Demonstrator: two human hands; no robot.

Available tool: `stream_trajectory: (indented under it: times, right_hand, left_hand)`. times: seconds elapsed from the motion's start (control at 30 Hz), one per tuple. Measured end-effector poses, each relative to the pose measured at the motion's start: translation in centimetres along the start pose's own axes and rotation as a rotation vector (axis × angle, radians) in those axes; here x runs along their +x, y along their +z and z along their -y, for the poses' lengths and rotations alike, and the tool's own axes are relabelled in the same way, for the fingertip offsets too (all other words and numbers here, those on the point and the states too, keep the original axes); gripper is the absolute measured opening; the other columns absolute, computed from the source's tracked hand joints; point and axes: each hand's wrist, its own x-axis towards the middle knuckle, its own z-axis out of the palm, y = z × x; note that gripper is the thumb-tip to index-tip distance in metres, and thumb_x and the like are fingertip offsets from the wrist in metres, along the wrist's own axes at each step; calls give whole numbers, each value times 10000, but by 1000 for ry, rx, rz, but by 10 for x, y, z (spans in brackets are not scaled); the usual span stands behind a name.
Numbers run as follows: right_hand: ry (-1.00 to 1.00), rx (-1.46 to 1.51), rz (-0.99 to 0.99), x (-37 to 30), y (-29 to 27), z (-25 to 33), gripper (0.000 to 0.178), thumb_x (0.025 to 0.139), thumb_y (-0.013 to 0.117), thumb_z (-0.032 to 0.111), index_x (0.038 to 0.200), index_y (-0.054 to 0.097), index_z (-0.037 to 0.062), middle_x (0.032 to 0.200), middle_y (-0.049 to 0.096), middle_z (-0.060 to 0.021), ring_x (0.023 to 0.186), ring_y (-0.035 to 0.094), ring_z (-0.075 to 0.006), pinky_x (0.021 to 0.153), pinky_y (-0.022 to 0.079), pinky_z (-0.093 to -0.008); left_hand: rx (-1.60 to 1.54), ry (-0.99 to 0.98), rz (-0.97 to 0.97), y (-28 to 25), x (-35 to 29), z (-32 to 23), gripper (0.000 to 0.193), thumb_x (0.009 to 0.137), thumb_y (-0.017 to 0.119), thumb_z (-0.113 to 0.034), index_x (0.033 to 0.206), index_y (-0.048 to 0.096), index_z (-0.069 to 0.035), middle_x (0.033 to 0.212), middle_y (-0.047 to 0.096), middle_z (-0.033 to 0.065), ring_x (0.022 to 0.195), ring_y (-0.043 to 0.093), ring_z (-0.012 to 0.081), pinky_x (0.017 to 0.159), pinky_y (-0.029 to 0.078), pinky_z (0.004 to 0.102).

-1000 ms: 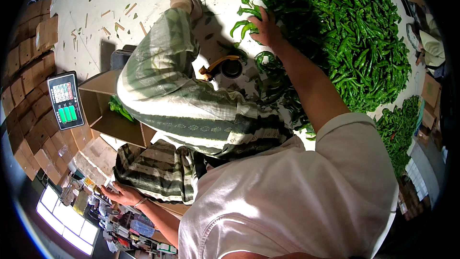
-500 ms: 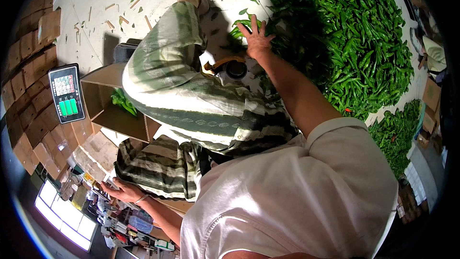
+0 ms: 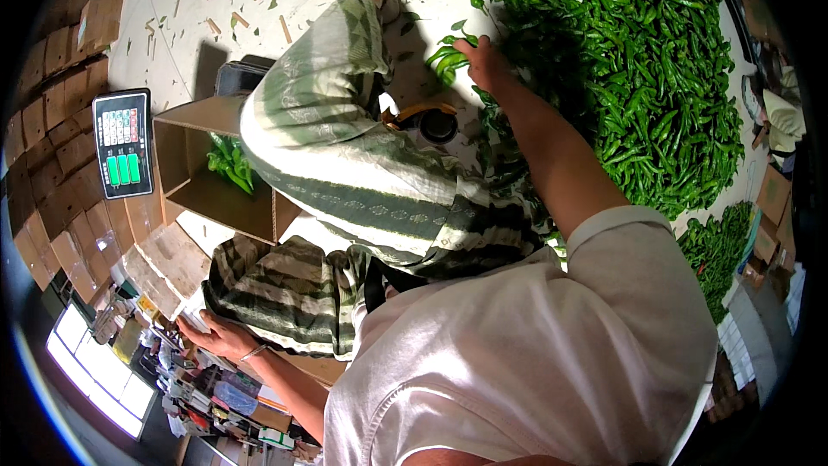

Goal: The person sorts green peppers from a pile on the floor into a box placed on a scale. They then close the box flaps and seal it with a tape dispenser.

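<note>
Your right hand point(image 3: 483, 60) grabs a few peppers point(image 3: 448, 56) at the pile point(image 3: 621, 78) edge; left hand point(image 3: 220, 336), away from the pile, rests spread, holding nothing.

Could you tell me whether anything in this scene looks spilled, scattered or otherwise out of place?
Yes: the green peppers lie loose in a big heap straight on the pale floor, not in a container, and the right hand reaches into them. Small scraps are strewn over the floor. Only a few peppers sit in the open cardboard box.
</note>
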Motion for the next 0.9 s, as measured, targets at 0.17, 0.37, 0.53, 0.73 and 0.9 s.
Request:
stream_trajectory:
  times: [0.17, 0.37, 0.53, 0.73, 0.9]
  right_hand:
    - [-51, 211, -158, -12, -45, -7, 461, 753, 623, 98, 1190, 555, 227, 1051, 577, -172, 989, 569, -347, 828, 475, -424]
    - [-339, 824, -496, -44, -201, 70, 358, 748, 645, 100, 1104, 610, 110, 1121, 609, -51, 984, 581, -178, 834, 468, -304]
    - [-630, 1489, -70, -103, -294, 234, 389, 763, 687, 160, 1134, 581, 115, 1057, 602, -65, 930, 573, -161, 829, 465, -286]
    - [-993, 1135, 318, -103, -248, 399, 489, 784, 702, 242, 1232, 526, 162, 1115, 559, -104, 915, 580, -189, 790, 494, -326]
    - [-851, 412, -21, -96, -192, 392, 469, 804, 656, 394, 1206, 593, 162, 1164, 562, -143, 1054, 548, -344, 912, 439, -444]
  left_hand:
    - [3, 36, -31, -3, -4, 15, 505, 910, 576, -213, 1323, 413, 28, 1358, 435, 195, 1243, 424, 308, 1051, 313, 394]
    - [-134, -23, -27, -6, -11, 16, 513, 924, 544, -202, 1331, 379, 64, 1326, 449, 206, 1221, 428, 280, 1028, 328, 362]
    - [37, 64, -110, -6, -10, 20, 500, 888, 558, -178, 1318, 420, 36, 1341, 454, 209, 1236, 430, 323, 1051, 307, 391]
    - [58, 107, -133, -11, -10, 19, 497, 902, 553, -213, 1313, 427, 38, 1347, 443, 219, 1262, 400, 343, 1058, 290, 397]
    - [-65, 75, -106, -4, -16, 18, 489, 898, 562, -181, 1304, 421, 51, 1330, 451, 210, 1235, 422, 325, 1049, 307, 393]
